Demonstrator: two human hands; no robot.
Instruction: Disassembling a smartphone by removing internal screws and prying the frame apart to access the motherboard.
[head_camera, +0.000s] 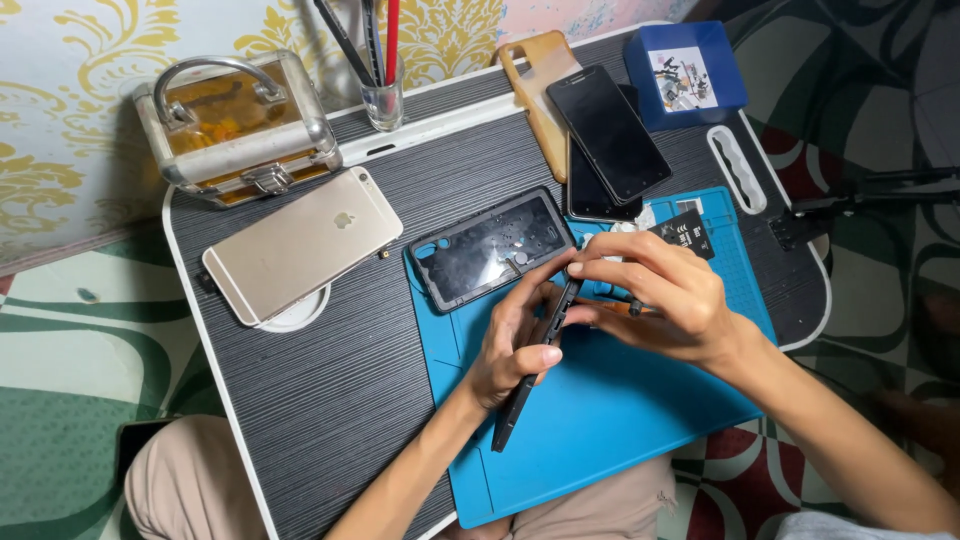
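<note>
My left hand (512, 345) grips a dark phone body (532, 372) held on edge above the blue work mat (610, 410). My right hand (655, 295) pinches the phone's upper end with its fingertips and also holds a thin tool (634, 308) under the fingers. A black phone back cover (492, 247) lies flat on the mat's far left corner, just beyond my hands. A small black component (686, 232) lies on the mat behind my right hand.
A gold phone (302, 245) lies face down at the left of the grey lap table (320, 390). Behind stand a metal-framed case (235, 125), a glass of tools (383, 100), stacked dark phones (607, 135), a tan phone case (535, 75) and a blue box (685, 75).
</note>
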